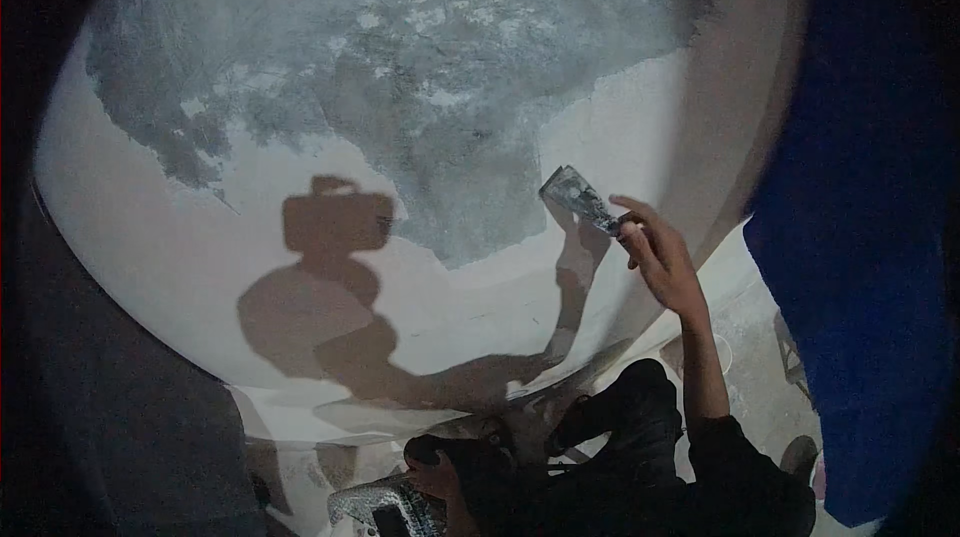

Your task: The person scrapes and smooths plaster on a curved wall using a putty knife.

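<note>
My right hand [660, 255] is raised, its fingers closed round the handle of a putty knife [577, 199]. The grey, smeared blade points up and left at the wall [600, 127], next to the lower tip of a grey patch [480, 207]. Whether the blade touches the surface I cannot tell. Low in the picture, by my knee, my left hand [437, 485] is curled at the edge of a grey, plaster-smeared container [362, 504] with a dark rectangular part. Its kind is unclear, and my fingers there are partly in shadow.
White coating borders the rough grey area of the wall. My shadow [335, 287] falls across it. A blue sheet [870, 267] hangs at the right, and a dark grey surface [110, 387] is at the left. My bent legs [630, 417] are below, above a stained floor [755, 392].
</note>
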`<state>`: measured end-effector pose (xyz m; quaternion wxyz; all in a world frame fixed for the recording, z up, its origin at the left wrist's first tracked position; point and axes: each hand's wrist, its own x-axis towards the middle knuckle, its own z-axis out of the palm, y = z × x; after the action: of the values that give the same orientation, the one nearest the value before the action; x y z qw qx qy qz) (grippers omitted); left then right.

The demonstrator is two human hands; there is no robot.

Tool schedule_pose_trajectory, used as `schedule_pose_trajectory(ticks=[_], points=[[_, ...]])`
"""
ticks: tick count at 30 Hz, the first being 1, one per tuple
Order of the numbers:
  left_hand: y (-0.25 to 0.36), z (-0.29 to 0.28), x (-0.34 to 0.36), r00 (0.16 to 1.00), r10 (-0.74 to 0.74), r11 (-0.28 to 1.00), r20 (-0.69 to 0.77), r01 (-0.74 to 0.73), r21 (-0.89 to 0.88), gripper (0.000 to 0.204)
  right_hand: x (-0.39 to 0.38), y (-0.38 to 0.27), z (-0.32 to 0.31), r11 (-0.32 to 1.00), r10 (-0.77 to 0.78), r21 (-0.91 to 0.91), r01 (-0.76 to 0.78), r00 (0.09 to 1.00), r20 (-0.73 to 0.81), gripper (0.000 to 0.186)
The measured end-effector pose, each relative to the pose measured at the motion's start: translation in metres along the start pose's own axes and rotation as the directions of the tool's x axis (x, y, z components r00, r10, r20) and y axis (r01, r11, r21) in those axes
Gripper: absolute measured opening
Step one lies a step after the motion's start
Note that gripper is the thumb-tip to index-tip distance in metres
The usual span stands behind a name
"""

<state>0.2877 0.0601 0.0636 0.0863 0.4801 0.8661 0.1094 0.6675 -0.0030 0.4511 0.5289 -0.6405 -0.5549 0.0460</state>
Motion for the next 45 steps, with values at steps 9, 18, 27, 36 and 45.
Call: schedule_pose_trajectory(ticks=[9, 18, 27, 36, 45], points=[[-0.007, 0.007, 0.004, 0.997, 0.02, 1.0, -0.079, -0.019, 0.012, 0.083, 0.031, -0.008, -0.004, 0.99, -0.141, -0.056, 0.13, 0.951, -0.276, 0.026], [-0.005, 0.016, 0.001, 0.999, -0.01, 0.998, -0.031, 0.012, 0.058, 0.084, 0.034, -0.001, -0.027, 0.954, 0.074, -0.258, -0.153, 0.953, -0.292, 0.052], [-0.023, 0.038, 0.018, 0.985, 0.056, 0.998, -0.163, -0.05, 0.04, 0.088, 0.05, -0.021, -0.018, 0.956, 0.045, -0.267, -0.123, 0.959, -0.28, 0.056], [-0.039, 0.06, 0.027, 0.987, 0.097, 0.992, -0.125, -0.086, 0.09, 0.091, 0.054, -0.039, -0.012, 0.893, 0.035, -0.425, -0.147, 0.965, -0.26, 0.062], [-0.026, 0.06, 0.015, 0.981, 0.135, 0.976, -0.139, -0.107, 0.191, 0.088, 0.044, -0.015, -0.025, 0.898, 0.052, -0.411, -0.157, 0.965, -0.255, 0.065]])
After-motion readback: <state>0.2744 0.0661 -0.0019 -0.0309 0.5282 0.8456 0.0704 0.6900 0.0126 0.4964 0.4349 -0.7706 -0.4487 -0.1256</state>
